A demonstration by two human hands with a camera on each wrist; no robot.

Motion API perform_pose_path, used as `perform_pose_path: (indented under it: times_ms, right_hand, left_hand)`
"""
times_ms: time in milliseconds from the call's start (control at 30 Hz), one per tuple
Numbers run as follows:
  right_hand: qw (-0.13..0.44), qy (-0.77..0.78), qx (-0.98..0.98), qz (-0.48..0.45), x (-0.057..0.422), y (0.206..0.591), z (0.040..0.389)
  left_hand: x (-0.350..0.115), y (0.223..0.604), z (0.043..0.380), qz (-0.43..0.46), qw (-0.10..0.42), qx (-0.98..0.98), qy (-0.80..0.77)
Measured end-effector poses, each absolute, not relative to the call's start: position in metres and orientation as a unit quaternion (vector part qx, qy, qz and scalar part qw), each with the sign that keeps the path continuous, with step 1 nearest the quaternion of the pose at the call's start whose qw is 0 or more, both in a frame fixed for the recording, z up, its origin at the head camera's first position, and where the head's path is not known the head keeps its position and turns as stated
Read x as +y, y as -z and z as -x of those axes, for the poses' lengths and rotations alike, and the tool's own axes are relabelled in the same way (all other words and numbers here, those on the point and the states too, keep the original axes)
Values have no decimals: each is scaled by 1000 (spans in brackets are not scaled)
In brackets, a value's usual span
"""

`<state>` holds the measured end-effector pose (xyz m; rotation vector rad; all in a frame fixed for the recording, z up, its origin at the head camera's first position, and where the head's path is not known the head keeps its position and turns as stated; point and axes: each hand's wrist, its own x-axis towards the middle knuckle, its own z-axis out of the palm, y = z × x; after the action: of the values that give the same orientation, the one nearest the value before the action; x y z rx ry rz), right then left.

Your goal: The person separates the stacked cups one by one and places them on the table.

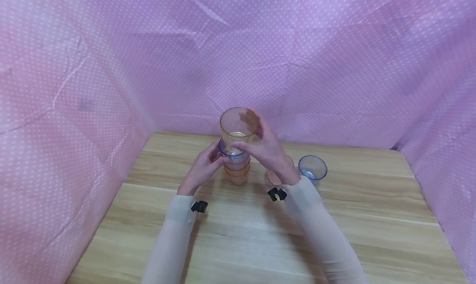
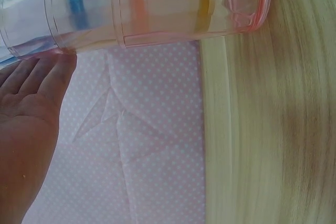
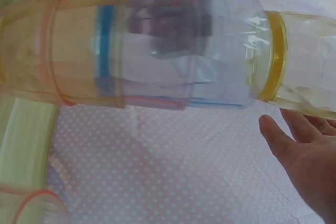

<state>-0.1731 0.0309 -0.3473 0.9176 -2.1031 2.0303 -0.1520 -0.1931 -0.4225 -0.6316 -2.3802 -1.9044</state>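
Note:
A clear yellow-tinted cup (image 1: pixel 232 120) is at the top, its base lowered inside the rim of a clear blue-rimmed cup (image 1: pixel 234 154). My right hand (image 1: pixel 270 149) holds the yellow cup from the right, thumb in front and fingers behind. Below, orange and yellow cups nest with the blue one in an upright stack (image 1: pixel 237 177) on the table. My left hand (image 1: pixel 202 168) grips the stack near the blue cup, from the left. In the left wrist view its fingers (image 2: pixel 60 74) lie against the side of the stack. The right wrist view shows the yellow cup (image 3: pixel 310 61) meeting the blue cup (image 3: pixel 226 51).
To the right on the wooden table (image 1: pixel 238 242) stand a blue-rimmed cup (image 1: pixel 312 168) and a pinkish-orange cup (image 1: pixel 274 178), partly behind my right wrist. Pink dotted cloth (image 1: pixel 238 60) hangs around the back and sides of the table.

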Motion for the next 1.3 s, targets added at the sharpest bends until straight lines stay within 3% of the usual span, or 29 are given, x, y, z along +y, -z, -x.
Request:
perform_pose_path:
  times_ms: [733,1300]
  right_hand:
    - [100,-686,-646,-320,70,334,149]
    - [158,-697,-630,-304,138,348,128]
  left_hand:
    - [-193,421,151,212,12,-762,612]
    - [-190,429,148,195,23,-772,605]
